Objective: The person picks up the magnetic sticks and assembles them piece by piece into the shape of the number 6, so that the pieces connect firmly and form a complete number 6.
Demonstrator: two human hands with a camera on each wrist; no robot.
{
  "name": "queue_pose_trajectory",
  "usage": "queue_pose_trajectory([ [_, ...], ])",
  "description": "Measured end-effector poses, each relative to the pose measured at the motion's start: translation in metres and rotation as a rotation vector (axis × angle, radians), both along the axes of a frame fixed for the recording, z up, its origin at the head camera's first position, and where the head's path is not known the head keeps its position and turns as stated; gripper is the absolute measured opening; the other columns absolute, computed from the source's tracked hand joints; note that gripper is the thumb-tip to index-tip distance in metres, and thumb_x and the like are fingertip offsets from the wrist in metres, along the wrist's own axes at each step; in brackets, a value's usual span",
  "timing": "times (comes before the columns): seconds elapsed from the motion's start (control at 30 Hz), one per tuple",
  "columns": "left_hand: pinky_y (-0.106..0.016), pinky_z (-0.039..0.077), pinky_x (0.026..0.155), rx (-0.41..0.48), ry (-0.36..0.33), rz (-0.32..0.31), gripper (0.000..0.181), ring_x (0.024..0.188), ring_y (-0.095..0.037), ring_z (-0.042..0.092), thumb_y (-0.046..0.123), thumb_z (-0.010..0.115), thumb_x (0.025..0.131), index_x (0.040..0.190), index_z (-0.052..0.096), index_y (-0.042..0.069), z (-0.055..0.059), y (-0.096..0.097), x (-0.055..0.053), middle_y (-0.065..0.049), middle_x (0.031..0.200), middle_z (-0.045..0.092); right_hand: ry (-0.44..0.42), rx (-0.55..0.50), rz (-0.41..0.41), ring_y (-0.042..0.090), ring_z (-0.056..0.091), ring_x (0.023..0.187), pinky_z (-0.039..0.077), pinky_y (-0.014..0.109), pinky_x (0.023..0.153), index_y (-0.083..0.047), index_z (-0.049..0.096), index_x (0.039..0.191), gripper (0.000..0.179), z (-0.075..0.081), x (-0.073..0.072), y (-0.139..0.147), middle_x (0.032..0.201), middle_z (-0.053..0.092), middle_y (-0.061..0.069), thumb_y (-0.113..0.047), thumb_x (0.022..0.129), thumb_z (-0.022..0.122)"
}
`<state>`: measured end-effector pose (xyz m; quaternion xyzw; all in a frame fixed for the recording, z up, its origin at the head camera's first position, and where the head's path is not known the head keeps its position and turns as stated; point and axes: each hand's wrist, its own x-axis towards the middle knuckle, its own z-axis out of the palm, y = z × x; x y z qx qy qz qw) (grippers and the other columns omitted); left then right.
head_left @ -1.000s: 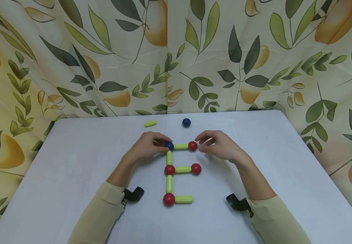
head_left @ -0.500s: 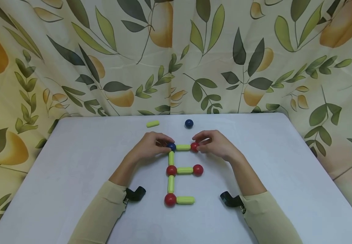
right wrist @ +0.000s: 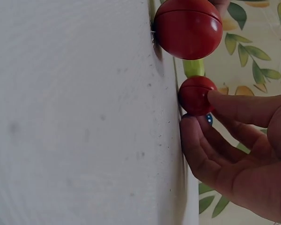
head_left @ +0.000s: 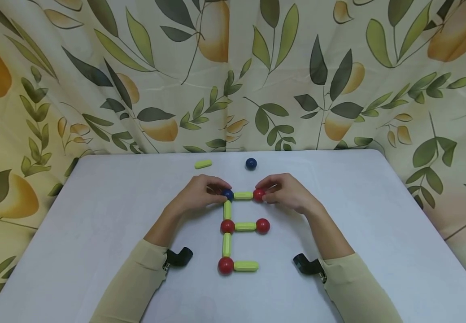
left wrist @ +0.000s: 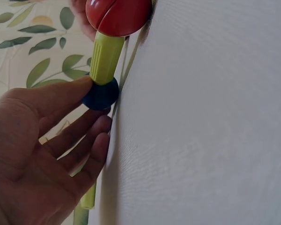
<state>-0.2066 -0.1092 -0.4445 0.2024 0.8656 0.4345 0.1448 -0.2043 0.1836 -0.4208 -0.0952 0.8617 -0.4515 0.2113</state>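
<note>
My left hand [head_left: 197, 193] pinches the blue ball [head_left: 228, 194] at the far left corner of a joined figure of balls and ribbed yellow-green rods. My right hand [head_left: 290, 194] holds the red ball [head_left: 259, 195] at the far right end between thumb and fingers. A yellow-green rod [head_left: 243, 196] links these two balls. Toward me, an upright rod [head_left: 227, 210] leads to a red ball [head_left: 227, 226], with a rod and a second red ball [head_left: 263, 226] to its right. The nearest red ball [head_left: 226, 265] has a rod [head_left: 246, 266] pointing right.
A loose yellow-green rod [head_left: 203, 164] and a loose dark blue ball [head_left: 250, 163] lie near the far edge of the white table [head_left: 136, 170]. A leaf-and-fruit patterned curtain [head_left: 233, 89] hangs behind it. Each wrist wears a small black camera [head_left: 180, 256].
My right hand has moved slightly left, from beside the far red ball onto it, and now holds it. My left hand stays at the blue ball. The head view has shifted a little.
</note>
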Motion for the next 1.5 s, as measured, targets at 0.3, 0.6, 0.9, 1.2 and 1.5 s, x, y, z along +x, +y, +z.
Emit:
queue_pose_trajectory([
  [0.3, -0.036, 0.057, 0.095, -0.015, 0.017, -0.024, 0.032, 0.101, -0.018, 0.067, 0.014, 0.079, 0.093, 0.125, 0.075, 0.014, 0.005, -0.003, -0.001, -0.001, 0.108, 0.075, -0.007, 0.004, -0.018, 0.028, 0.065, 0.106, 0.060, 0.032, 0.086, -0.007, 0.073, 0.124, 0.031, 0.001, 0.001, -0.001, 0.120, 0.071, 0.015, -0.003, 0.093, 0.071],
  [0.6, -0.038, 0.057, 0.092, -0.034, 0.096, 0.101, 0.021, 0.100, -0.021, 0.068, 0.015, 0.072, 0.097, 0.118, 0.077, 0.011, 0.010, -0.013, -0.009, -0.003, 0.111, 0.075, -0.010, -0.001, -0.026, 0.027, 0.065, 0.105, 0.060, 0.031, 0.085, -0.007, 0.074, 0.124, 0.031, -0.002, 0.002, 0.005, 0.119, 0.072, 0.015, -0.003, 0.093, 0.072],
  [0.9, -0.044, 0.056, 0.089, -0.087, 0.234, 0.318, 0.023, 0.105, -0.030, 0.067, 0.007, 0.069, 0.094, 0.117, 0.075, 0.006, 0.013, -0.035, -0.035, -0.012, 0.115, 0.073, -0.013, -0.022, -0.020, 0.025, 0.065, 0.102, 0.058, 0.029, 0.083, -0.008, 0.076, 0.122, 0.032, -0.003, 0.002, -0.001, 0.114, 0.073, 0.013, -0.003, 0.091, 0.074],
  [1.2, -0.049, 0.053, 0.100, -0.204, 0.194, 0.297, 0.033, 0.115, -0.035, 0.062, 0.004, 0.069, 0.092, 0.125, 0.072, 0.003, 0.013, -0.037, -0.064, -0.019, 0.123, 0.069, 0.008, 0.007, -0.023, 0.025, 0.065, 0.100, 0.055, 0.027, 0.081, -0.007, 0.076, 0.121, 0.032, 0.001, 0.004, -0.003, 0.111, 0.075, 0.013, -0.002, 0.089, 0.076],
  [1.5, -0.047, 0.054, 0.094, -0.291, 0.207, 0.273, 0.033, 0.107, -0.033, 0.063, 0.001, 0.065, 0.089, 0.120, 0.075, 0.004, 0.012, -0.028, -0.075, -0.019, 0.114, 0.070, 0.003, 0.032, -0.039, 0.024, 0.065, 0.101, 0.055, 0.028, 0.083, -0.010, 0.077, 0.122, 0.032, 0.003, 0.002, 0.000, 0.113, 0.075, 0.010, -0.006, 0.090, 0.076],
])
